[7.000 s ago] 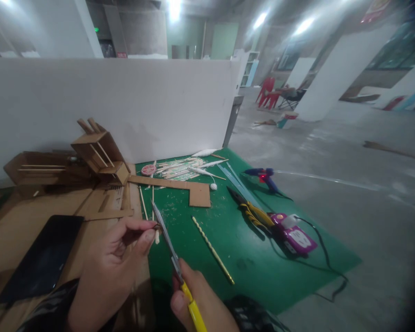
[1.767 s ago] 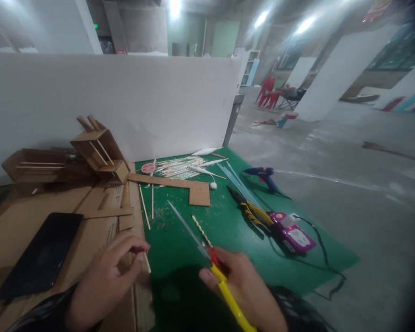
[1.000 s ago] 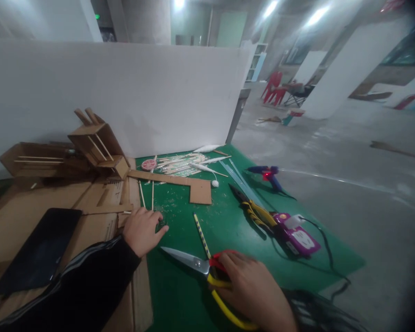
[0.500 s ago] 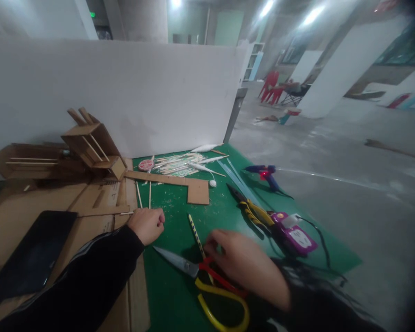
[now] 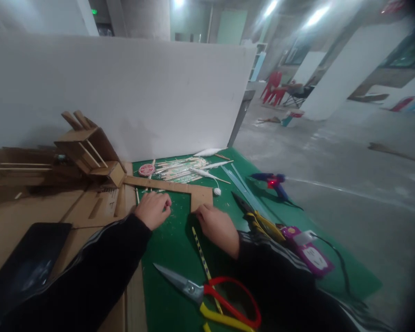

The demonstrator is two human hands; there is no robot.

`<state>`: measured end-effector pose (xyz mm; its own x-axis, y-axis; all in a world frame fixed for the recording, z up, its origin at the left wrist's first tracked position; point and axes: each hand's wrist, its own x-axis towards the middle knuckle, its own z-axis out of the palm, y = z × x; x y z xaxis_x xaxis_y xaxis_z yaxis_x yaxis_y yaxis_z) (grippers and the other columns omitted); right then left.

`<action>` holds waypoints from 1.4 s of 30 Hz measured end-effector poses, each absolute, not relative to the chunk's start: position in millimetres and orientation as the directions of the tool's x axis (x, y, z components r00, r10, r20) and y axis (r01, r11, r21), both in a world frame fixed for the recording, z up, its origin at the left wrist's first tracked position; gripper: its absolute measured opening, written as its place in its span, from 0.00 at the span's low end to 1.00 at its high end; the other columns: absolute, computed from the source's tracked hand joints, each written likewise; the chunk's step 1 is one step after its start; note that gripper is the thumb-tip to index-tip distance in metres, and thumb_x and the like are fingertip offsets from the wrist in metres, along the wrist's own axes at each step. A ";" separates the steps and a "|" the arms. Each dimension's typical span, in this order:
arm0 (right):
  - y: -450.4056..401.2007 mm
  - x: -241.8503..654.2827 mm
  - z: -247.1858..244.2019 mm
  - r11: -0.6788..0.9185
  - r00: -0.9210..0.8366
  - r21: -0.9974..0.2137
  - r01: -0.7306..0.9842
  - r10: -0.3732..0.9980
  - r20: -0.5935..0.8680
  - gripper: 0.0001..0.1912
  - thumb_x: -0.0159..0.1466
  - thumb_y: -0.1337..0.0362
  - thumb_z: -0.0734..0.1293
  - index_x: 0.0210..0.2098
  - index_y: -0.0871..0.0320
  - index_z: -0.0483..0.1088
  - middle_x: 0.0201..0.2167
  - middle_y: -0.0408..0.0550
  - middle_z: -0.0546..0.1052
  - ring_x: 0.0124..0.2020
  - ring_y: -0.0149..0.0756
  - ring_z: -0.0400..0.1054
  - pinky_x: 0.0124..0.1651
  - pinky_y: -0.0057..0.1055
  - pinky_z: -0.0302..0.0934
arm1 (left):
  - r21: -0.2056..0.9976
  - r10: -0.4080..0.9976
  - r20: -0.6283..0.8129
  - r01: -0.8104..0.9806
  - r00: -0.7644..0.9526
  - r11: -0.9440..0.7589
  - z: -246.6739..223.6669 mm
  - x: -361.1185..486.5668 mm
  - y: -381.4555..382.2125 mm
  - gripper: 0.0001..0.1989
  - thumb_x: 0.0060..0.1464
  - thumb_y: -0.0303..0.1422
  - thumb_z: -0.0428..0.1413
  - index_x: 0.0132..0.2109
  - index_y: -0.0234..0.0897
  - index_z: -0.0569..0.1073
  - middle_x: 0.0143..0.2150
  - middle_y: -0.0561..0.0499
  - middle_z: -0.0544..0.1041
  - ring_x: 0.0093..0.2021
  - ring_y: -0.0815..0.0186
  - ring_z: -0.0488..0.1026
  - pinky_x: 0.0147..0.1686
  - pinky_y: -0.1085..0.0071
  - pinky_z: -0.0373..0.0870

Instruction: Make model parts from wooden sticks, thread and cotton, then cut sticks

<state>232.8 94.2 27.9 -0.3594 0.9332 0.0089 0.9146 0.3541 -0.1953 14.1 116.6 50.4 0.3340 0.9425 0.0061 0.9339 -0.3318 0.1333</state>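
My left hand (image 5: 153,210) is closed, its fingers curled in above the green tabletop (image 5: 173,249); whatever they hold, if anything, is hidden. My right hand (image 5: 217,228) pinches at the lower edge of the square end of a long cardboard strip (image 5: 201,196). That strip runs left to a cardboard box model (image 5: 86,138) fitted with thin sticks. Below my right hand lies a yellow spotted stick (image 5: 201,251), its lower part under the open scissors (image 5: 190,289) with red and yellow handles.
Behind the strip lie a heap of wooden sticks (image 5: 180,168), a round red-and-white tin (image 5: 147,170) and white spindle shapes (image 5: 209,151). Rightward are pliers (image 5: 259,221), a lit glue gun (image 5: 271,182) and a purple power strip (image 5: 313,256). A black phone (image 5: 27,263) rests on cardboard at left.
My right hand has moved from beside the scissors' handles forward to the square cardboard end. My left hand has shifted slightly forward and right. The view has tilted a little.
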 end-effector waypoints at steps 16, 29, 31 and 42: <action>94.8 236.0 19.3 0.360 -0.369 -0.280 0.890 0.929 0.022 0.07 0.67 0.74 0.57 0.39 0.59 0.64 0.37 0.49 0.73 0.36 0.38 0.66 0.31 0.32 0.45 | 0.002 0.892 -0.165 0.904 0.422 -0.427 43.1 41.8 128.9 0.10 0.63 0.35 0.53 0.46 0.34 0.74 0.44 0.47 0.76 0.47 0.58 0.73 0.48 0.54 0.69; 97.5 237.7 30.3 0.385 -0.415 -0.483 0.786 0.909 0.050 0.08 0.68 0.72 0.55 0.40 0.58 0.63 0.38 0.49 0.74 0.36 0.35 0.69 0.36 0.28 0.56 | -0.031 0.937 -0.233 0.961 0.260 -0.274 58.5 48.8 123.1 0.12 0.62 0.36 0.54 0.48 0.33 0.72 0.45 0.46 0.76 0.43 0.61 0.75 0.44 0.58 0.73; 105.9 232.5 37.9 0.413 -0.445 -0.501 0.760 0.894 0.062 0.08 0.69 0.71 0.56 0.41 0.58 0.65 0.39 0.49 0.75 0.36 0.34 0.69 0.37 0.27 0.58 | -0.012 0.948 -0.193 0.965 0.254 -0.261 72.4 26.8 111.1 0.08 0.62 0.32 0.52 0.42 0.33 0.73 0.38 0.47 0.78 0.40 0.60 0.75 0.43 0.61 0.70; 215.5 96.7 44.1 0.504 -0.534 -0.393 0.769 0.845 0.038 0.16 0.68 0.60 0.65 0.53 0.60 0.67 0.51 0.52 0.72 0.47 0.41 0.71 0.47 0.43 0.68 | -0.016 0.968 -0.039 0.968 -0.249 0.249 144.3 -166.1 82.8 0.11 0.58 0.40 0.46 0.37 0.41 0.70 0.36 0.49 0.81 0.36 0.57 0.77 0.29 0.72 0.60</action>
<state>96.7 215.5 44.1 -0.5338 0.8448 0.0379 0.7694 0.5038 -0.3926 -166.1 82.8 144.3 -0.2492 0.9677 -0.0387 0.9684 0.2487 -0.0163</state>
